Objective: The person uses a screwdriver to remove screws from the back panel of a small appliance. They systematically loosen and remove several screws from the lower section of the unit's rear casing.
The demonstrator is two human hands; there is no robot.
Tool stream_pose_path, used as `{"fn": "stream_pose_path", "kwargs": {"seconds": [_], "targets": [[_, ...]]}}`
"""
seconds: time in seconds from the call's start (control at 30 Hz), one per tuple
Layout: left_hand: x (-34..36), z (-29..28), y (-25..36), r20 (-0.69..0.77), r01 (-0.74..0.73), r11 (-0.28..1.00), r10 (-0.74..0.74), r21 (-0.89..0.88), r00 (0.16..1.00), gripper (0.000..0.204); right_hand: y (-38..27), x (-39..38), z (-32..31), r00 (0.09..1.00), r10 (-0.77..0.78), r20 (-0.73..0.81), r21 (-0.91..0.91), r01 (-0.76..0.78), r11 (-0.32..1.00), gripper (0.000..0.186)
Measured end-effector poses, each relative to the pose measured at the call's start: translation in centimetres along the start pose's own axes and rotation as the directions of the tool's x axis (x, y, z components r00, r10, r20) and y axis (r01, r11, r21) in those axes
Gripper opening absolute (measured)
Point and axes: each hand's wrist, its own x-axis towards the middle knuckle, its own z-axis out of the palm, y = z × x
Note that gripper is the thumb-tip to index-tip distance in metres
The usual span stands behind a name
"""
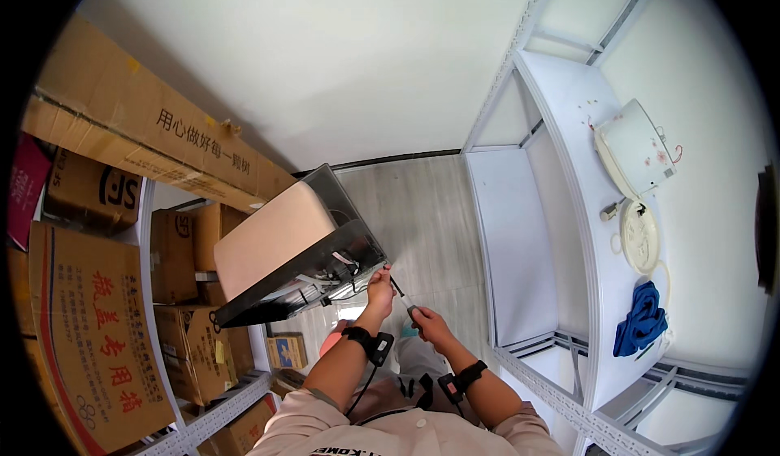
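In the head view, the appliance (pixel 278 242) — a pale pink body with a black casing — stands tilted at left of centre, its wires (pixel 329 275) exposed on the near side. The left hand (pixel 379 292) is at its right corner, fingers drawn narrow; whether they pinch a small part I cannot tell. The right hand (pixel 431 328) grips a screwdriver (pixel 398 288), its shaft pointing toward that corner. The step in hand looks like work on a corner fastening — the next move seems to call for lining up the tip while the left hand steadies.
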Motion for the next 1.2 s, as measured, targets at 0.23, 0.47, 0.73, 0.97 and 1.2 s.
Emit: {"fn": "stream_pose_path", "kwargs": {"seconds": [0.23,0.47,0.73,0.97,1.2], "targets": [[0.5,0.3,0.7,0.041,0.076,0.991,-0.072,-0.110,0.997,0.014,0.0,0.4,-0.5,1.000,0.004,0.011,0.038,-0.005,0.999,0.037],[0.5,0.1,1.4,0.111,0.129,0.970,-0.108,-0.206,0.988,0.013,0.2,1.3,-0.9,0.999,-0.016,0.044,0.075,0.012,0.997,0.038],[0.1,0.7,1.9,0.079,0.147,0.952,-0.131,-0.269,0.988,0.012,-0.2,1.7,-1.8,0.999,-0.009,0.053,0.061,0.005,0.998,0.038],[0.7,0.3,1.8,0.074,0.146,0.941,-0.129,-0.306,0.989,0.011,-0.1,1.9,-1.7,0.999,-0.011,0.034,0.078,0.008,0.997,0.037],[0.9,0.5,2.0,0.016,0.175,0.930,-0.179,-0.323,0.984,0.008,-0.7,1.5,-1.6,0.999,-0.041,0.018,0.058,0.040,0.997,0.039]]}}
